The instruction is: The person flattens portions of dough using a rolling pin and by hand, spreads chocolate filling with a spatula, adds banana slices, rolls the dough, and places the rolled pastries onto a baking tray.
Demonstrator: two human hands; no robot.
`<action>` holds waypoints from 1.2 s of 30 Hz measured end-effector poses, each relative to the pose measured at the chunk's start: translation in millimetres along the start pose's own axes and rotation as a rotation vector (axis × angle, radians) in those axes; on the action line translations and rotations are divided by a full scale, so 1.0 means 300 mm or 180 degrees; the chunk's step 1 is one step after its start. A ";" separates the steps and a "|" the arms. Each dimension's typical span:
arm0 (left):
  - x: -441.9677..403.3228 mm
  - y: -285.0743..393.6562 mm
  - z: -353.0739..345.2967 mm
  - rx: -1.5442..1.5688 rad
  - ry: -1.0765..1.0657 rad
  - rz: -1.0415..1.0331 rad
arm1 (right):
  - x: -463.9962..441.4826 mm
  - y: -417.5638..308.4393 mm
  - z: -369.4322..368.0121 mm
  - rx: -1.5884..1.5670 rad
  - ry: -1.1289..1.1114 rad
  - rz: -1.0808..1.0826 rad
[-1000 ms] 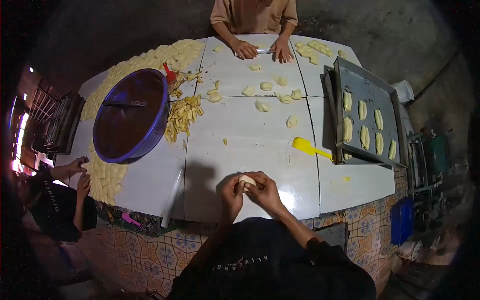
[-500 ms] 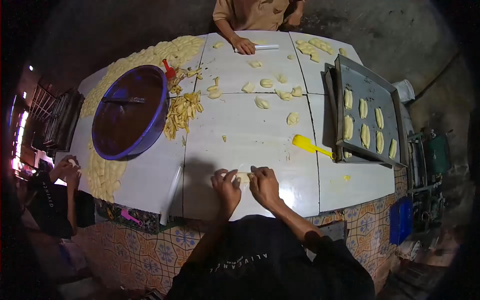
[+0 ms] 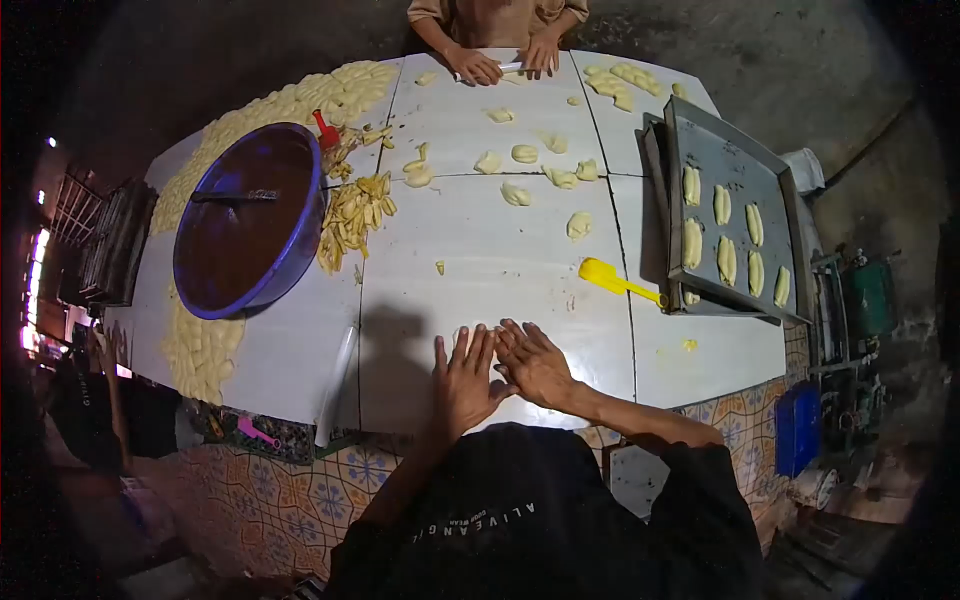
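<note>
My left hand [image 3: 467, 378] lies flat near the table's front edge, its fingers stretched forward. Beside it my right hand [image 3: 540, 368] is also flat with fingers extended, and the two meet at the thumbs. The piece of dough they were on is covered by the palms and fingers; I cannot make out its shape. Ahead of them, several pale dough pieces [image 3: 516, 194] are scattered on the white tabletop [image 3: 480, 240]. A yellow scraper [image 3: 603, 274] rests to the front right of my right hand.
On the right stands a metal tray [image 3: 735, 180] with several shaped dough rolls [image 3: 727, 262]. To the left are a large purple basin [image 3: 290, 270] of brown filling, peeled pieces [image 3: 350, 222] and massed dough [image 3: 300, 105]. A white rolling pin [image 3: 337, 385] lies at left. Co-workers stand opposite and at left.
My fingers have gone from gripping the dough's ends to lying flat over it, hands closer together. The person opposite now has both hands on a rolling pin.
</note>
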State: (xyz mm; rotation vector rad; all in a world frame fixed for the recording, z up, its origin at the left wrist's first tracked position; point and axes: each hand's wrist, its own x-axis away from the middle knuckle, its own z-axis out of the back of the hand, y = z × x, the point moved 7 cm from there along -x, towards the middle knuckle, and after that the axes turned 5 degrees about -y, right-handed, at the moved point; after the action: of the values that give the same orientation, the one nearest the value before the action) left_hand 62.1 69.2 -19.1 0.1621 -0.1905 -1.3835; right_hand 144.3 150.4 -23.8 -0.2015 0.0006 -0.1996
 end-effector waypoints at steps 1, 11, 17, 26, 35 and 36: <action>0.000 -0.013 -0.006 -0.0094 0.0009 0.0028 | 0.003 0.006 -0.004 0.0036 0.0061 0.0008; 0.524 -0.589 0.133 -0.0285 0.0818 0.3930 | 0.061 0.068 -0.001 -0.0555 0.0177 -0.0267; 0.227 -0.200 0.104 0.0735 0.0935 -0.0012 | 0.062 0.015 0.174 -0.1079 0.1140 0.0349; 0.111 -0.081 0.029 0.0255 0.0900 0.0375 | 0.117 0.106 0.007 -0.1091 0.1079 -0.0057; -0.073 -0.123 0.052 -0.0393 0.0538 0.1120 | -0.009 0.174 0.027 -0.0383 0.1159 -0.0744; -0.152 -0.154 0.067 -0.0615 0.0607 0.1195 | -0.055 0.208 0.047 -0.0337 0.1224 -0.0914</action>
State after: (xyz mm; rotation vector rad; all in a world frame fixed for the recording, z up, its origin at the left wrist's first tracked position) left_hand 5.3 105.6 -11.7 0.0904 0.0705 -0.9988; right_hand 140.7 216.5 -22.8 -0.2659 0.3667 -0.5230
